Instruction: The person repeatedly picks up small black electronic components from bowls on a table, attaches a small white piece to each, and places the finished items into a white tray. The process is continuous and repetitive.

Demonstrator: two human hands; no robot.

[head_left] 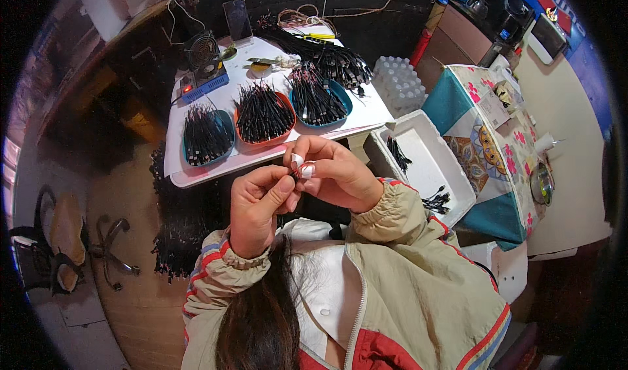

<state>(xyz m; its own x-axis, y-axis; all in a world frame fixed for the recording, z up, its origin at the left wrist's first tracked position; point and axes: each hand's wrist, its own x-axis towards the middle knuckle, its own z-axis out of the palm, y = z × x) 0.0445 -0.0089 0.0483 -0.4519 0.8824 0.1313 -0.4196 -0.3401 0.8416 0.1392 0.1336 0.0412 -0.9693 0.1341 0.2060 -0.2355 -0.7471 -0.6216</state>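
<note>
My left hand (pixel 260 203) and my right hand (pixel 337 174) meet in front of my chest, just off the near edge of the white table. Both are closed, thumbs and fingertips pinching a small dark piece, seemingly the end of a black cable (pixel 294 173) with thin reddish strands. Most of it is hidden by my fingers. White tape wraps fingertips of my right hand. Beyond my hands stand a teal tray (pixel 230 125), an orange-red tray (pixel 294 102) and a blue tray (pixel 345 99), each filled with short black cables with metal plugs.
More black cables (pixel 340 63) are heaped at the table's back, near a small fan (pixel 201 50) and a blue device (pixel 205 87). At right, a white foam box (pixel 458 167) holds several cables. Dark cable bundles (pixel 186 226) hang at left. A flowered cloth (pixel 471 102) covers the side table.
</note>
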